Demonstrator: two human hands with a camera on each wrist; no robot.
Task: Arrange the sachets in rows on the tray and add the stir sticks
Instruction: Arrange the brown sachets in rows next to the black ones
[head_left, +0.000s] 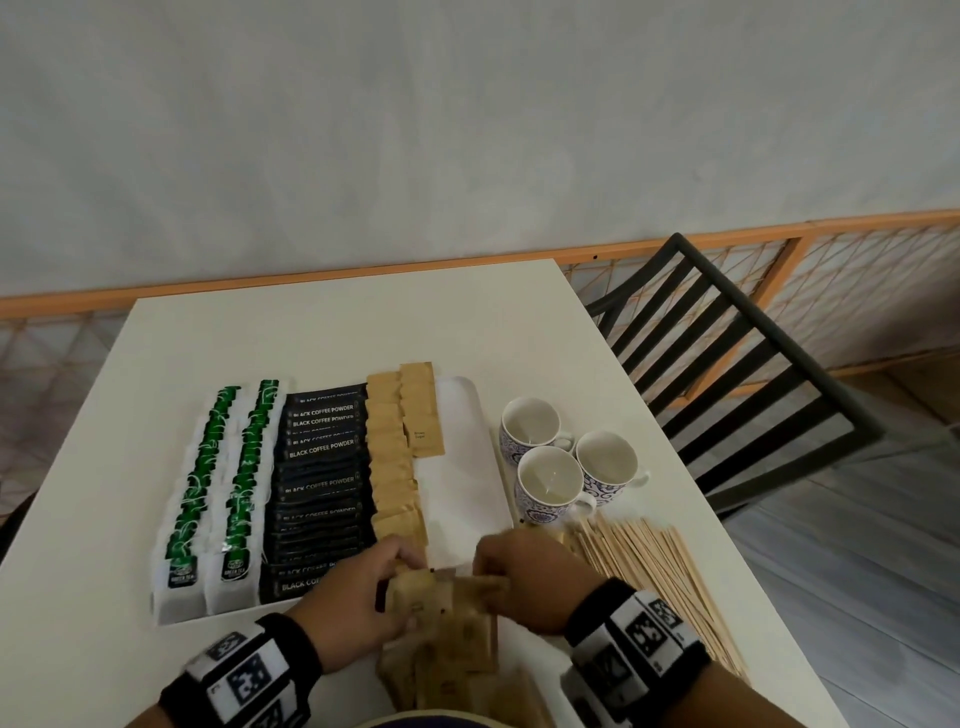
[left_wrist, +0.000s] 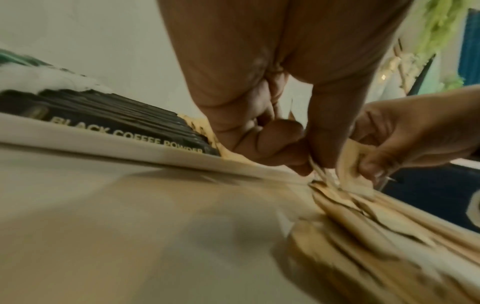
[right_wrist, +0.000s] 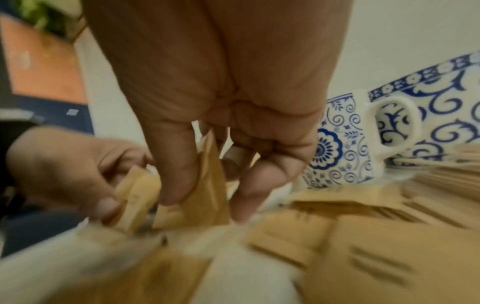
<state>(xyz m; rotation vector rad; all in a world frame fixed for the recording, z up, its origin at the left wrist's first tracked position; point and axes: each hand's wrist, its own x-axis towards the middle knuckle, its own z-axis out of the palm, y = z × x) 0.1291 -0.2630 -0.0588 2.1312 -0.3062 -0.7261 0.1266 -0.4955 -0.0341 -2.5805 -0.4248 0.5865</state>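
Note:
A white tray (head_left: 462, 467) holds rows of green tea sachets (head_left: 236, 483), black coffee sachets (head_left: 322, 467) and brown sugar sachets (head_left: 395, 467); its right strip is bare. A loose pile of brown sachets (head_left: 452, 639) lies at the table's front edge. Over that pile, my left hand (head_left: 402, 564) pinches a few brown sachets (right_wrist: 137, 197) between thumb and fingers. My right hand (head_left: 491, 569) grips another brown sachet (right_wrist: 207, 181) upright, close beside the left hand. Wooden stir sticks (head_left: 660, 571) lie in a heap to the right of the tray.
Three blue-and-white cups (head_left: 550, 483) stand together right of the tray, just behind the stir sticks. A black slatted chair (head_left: 727, 374) sits at the table's far right corner. The white table (head_left: 337, 322) ends near a grey wall.

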